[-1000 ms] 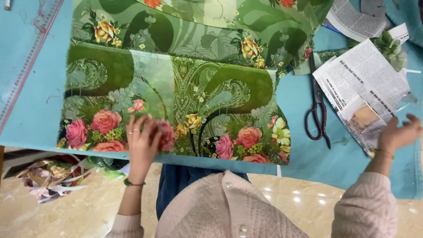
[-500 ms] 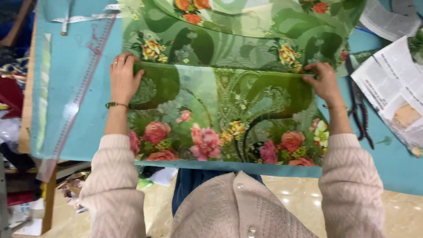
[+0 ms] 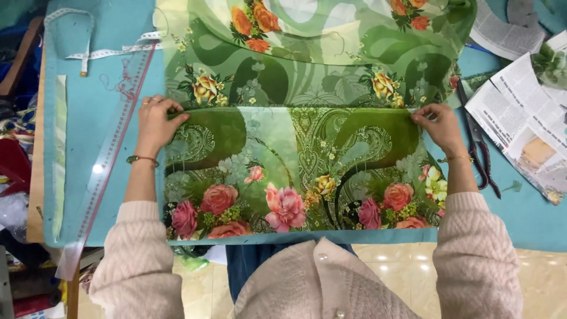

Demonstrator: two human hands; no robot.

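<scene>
A green floral fabric (image 3: pixel 301 165) with pink and orange roses lies spread on a teal table (image 3: pixel 100 118). Its near part is folded over, and the fold's upper edge runs straight across. My left hand (image 3: pixel 155 124) pinches the left end of that folded edge. My right hand (image 3: pixel 440 127) pinches the right end. Both arms are in cream knitted sleeves, and each wrist wears a thin bracelet. More of the same fabric (image 3: pixel 319 41) stretches away toward the top of the view.
A long clear ruler (image 3: pixel 109 159) lies diagonally on the left, with a white measuring tape (image 3: pixel 88 50) above it. Black scissors (image 3: pixel 481 156) rest just right of my right hand. Newspaper sheets (image 3: pixel 520 112) cover the right side. Cluttered scraps lie beyond the left edge.
My hands went from the fabric's near edge and the newspaper to the two ends of the folded edge and now grip it. The view shifted right and downward.
</scene>
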